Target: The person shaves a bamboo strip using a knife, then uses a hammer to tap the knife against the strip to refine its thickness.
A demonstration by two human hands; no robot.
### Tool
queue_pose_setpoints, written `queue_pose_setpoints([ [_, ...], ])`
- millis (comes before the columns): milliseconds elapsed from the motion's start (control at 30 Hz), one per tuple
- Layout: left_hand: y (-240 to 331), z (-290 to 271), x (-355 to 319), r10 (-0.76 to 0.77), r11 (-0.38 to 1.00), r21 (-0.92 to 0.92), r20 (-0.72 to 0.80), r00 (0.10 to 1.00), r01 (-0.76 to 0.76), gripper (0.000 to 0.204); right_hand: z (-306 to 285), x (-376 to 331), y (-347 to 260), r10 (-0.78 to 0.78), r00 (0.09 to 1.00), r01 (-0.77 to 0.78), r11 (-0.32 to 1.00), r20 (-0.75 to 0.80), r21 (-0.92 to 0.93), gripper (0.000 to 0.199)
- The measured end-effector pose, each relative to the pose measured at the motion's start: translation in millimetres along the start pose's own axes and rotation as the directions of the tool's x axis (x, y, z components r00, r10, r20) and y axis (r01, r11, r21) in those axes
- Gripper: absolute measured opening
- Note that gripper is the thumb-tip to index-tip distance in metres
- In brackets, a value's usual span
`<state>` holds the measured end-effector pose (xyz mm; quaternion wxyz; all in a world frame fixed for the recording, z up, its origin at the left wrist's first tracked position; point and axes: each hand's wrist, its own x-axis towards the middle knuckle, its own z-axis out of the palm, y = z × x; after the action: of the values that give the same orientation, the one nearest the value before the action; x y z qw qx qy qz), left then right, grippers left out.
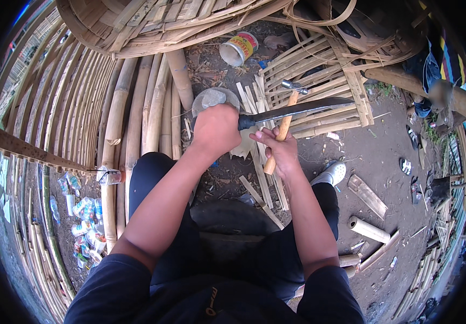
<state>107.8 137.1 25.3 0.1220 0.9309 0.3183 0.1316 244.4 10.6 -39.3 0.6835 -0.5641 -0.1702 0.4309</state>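
One hammer handle (285, 128) within the right fingers (266, 139)

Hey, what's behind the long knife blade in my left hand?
Behind the knife blade lies a slatted bamboo panel, its strips showing on either side. The parts directly behind the blade are covered. The hammer in your right hand hides a little more.

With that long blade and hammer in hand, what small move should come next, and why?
Probably ease the right grip and its wooden-handled metal hammer slightly away from the long, dark metal blade held by the left grip: in this view the hammer crosses the blade, though whether they touch is unclear.
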Motion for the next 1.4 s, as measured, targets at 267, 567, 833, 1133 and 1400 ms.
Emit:
queue_pose_setpoints([
  [267,-7,4,13,-0.060,0.996,-0.067,-0.087,0.994,0.054,0.017,1,-1,2,0.106,0.994,-0.107,0.992,0.020,0.066,0.039],
  [567,-14,5,20,0.077,0.991,-0.095,-0.164,0.983,-0.094,0.017,5,-2,2,0.014,0.999,-0.017,0.995,0.029,0.100,0.040],
  [833,-9,8,22,0.137,0.978,-0.129,-0.188,0.973,-0.163,0.020,4,-3,4,0.011,1.000,-0.013,0.995,0.028,0.099,0.039],
  [1133,-9,13,26,0.110,0.951,-0.247,-0.286,0.952,-0.184,0.022,5,-5,3,0.004,1.000,-0.004,0.992,-0.002,0.123,0.038],
  [1400,-5,10,26,0.072,0.927,-0.333,-0.296,0.953,-0.174,0.023,5,-7,0,-0.044,0.999,0.044,0.992,-0.005,0.120,0.040],
])
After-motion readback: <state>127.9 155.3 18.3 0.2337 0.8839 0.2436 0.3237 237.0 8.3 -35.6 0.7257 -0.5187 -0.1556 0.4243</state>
